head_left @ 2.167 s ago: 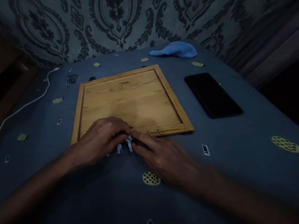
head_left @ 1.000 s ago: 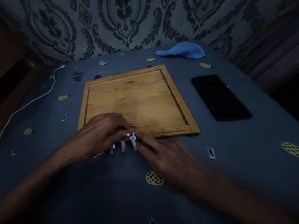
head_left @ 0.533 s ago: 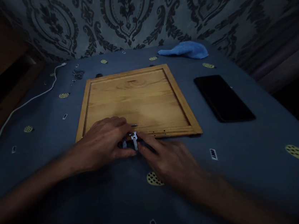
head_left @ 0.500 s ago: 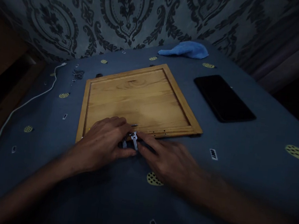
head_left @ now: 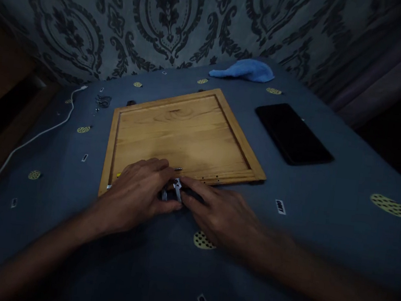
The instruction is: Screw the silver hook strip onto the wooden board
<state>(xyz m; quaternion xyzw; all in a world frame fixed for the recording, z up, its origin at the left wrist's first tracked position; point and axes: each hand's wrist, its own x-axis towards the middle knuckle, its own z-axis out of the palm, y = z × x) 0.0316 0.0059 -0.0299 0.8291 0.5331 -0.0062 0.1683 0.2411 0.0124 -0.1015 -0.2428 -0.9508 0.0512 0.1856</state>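
Observation:
A wooden panel (head_left: 173, 133) with a raised frame, like a cabinet door, lies flat on the patterned cloth. At its near edge a small silver metal hinge (head_left: 177, 190) shows between my two hands. My left hand (head_left: 138, 187) is curled over the panel's near edge, its thumb and fingers closed around the hinge's left side. From the right, my right hand (head_left: 222, 216) pinches the hinge with thumb and forefinger. A thin metal shaft (head_left: 178, 169) pokes out past my left fingers, and a yellow piece (head_left: 119, 175) shows behind that hand; what links them is hidden.
Small holes dot the panel's near edge (head_left: 210, 178). To the right lies a black tablet-like slab (head_left: 292, 134). A blue cloth (head_left: 246, 70) is at the back. Small metal parts (head_left: 102, 101) and a white cable (head_left: 43, 131) lie to the left.
The view has shifted slightly, so the panel and slab appear a little further left. Both hands keep their hold on the hinge, with barely any finger movement.

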